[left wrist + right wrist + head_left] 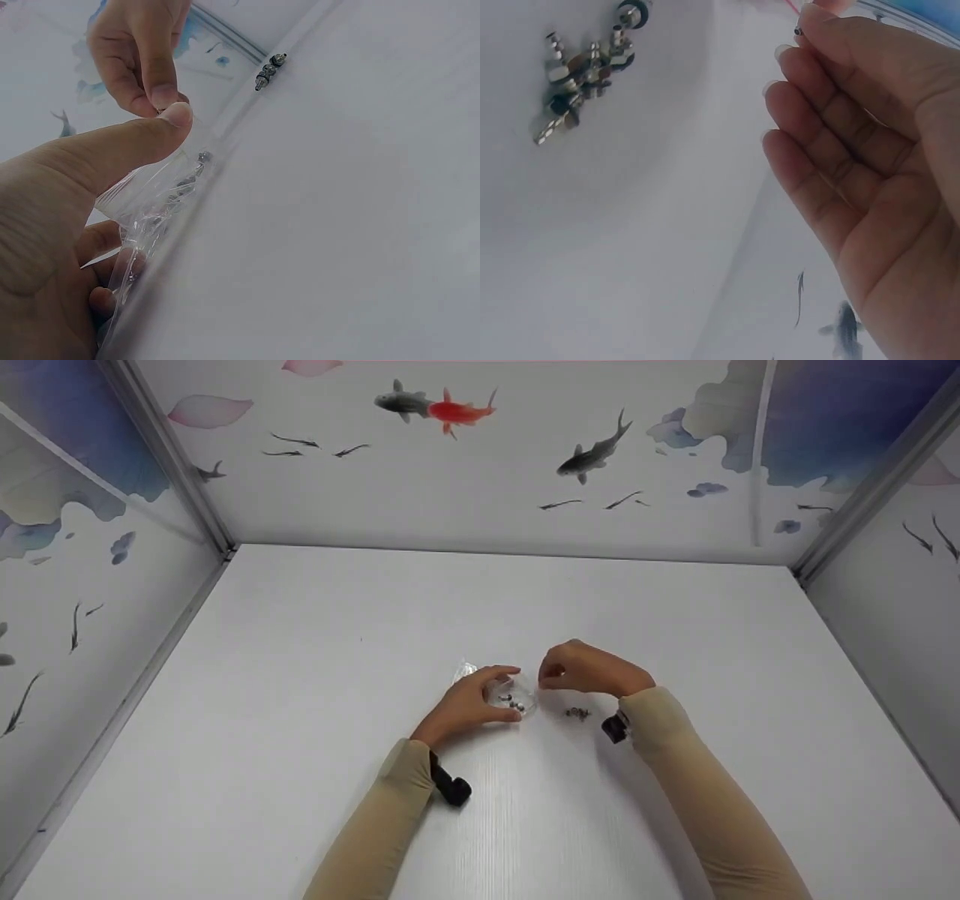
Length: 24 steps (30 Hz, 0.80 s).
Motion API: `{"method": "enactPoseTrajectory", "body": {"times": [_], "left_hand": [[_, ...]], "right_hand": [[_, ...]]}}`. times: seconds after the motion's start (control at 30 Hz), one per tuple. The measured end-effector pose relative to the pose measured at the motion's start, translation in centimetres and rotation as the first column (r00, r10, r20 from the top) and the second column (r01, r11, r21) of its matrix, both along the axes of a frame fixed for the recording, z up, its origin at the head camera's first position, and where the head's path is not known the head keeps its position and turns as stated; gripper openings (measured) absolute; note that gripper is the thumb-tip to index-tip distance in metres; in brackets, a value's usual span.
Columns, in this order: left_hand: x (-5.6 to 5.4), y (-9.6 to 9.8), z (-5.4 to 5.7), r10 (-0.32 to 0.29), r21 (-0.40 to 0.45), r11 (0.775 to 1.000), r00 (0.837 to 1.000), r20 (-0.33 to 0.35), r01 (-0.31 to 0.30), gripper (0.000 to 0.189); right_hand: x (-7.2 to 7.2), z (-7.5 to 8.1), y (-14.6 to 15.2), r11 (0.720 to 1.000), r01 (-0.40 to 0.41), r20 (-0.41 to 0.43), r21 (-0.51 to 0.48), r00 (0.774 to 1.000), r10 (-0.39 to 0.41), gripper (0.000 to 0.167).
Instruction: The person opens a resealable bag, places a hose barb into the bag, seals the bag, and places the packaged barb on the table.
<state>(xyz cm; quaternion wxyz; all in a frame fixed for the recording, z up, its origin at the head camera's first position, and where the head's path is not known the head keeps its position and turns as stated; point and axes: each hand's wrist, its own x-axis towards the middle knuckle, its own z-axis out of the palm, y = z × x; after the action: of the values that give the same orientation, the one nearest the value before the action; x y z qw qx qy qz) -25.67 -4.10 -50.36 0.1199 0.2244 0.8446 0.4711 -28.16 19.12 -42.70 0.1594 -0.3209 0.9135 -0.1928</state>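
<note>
L. hand [466, 703] grips a clear plastic bag [155, 185], several metal fittings [514, 705] inside; R. hand [589, 669] pinches a tiny metal part [799, 31] just beside it. Approx. midway, I'd judge, w/ a small pile [577, 713] left on the table [487, 600].

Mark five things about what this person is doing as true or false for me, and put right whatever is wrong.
1. The left hand holds a clear plastic bag. True.
2. Metal pieces show inside the bag. True.
3. The right hand lies flat on the table. False: it is raised and pinches a small piece.
4. A loose cluster of metal fittings lies on the table. True.
5. Both sleeves are bright blue. False: they are beige.
</note>
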Motion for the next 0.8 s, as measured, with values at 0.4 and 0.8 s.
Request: {"method": "enactPoseTrajectory", "body": {"times": [0.4, 0.8], "left_hand": [[-0.1, -0.1, -0.1, -0.014, -0.01, 1.0, 1.0, -0.007, 0.014, 0.07], [-0.1, -0.1, -0.2, -0.008, -0.008, 1.0, 1.0, -0.004, 0.008, 0.07]], "right_hand": [[0.0, 0.1, -1.1, 0.998, -0.061, -0.004, -0.03, 0.998, 0.061, 0.013], [-0.1, -0.4, -0.9, 0.994, -0.1, -0.015, -0.048, 0.995, 0.1, 0.015]]}}
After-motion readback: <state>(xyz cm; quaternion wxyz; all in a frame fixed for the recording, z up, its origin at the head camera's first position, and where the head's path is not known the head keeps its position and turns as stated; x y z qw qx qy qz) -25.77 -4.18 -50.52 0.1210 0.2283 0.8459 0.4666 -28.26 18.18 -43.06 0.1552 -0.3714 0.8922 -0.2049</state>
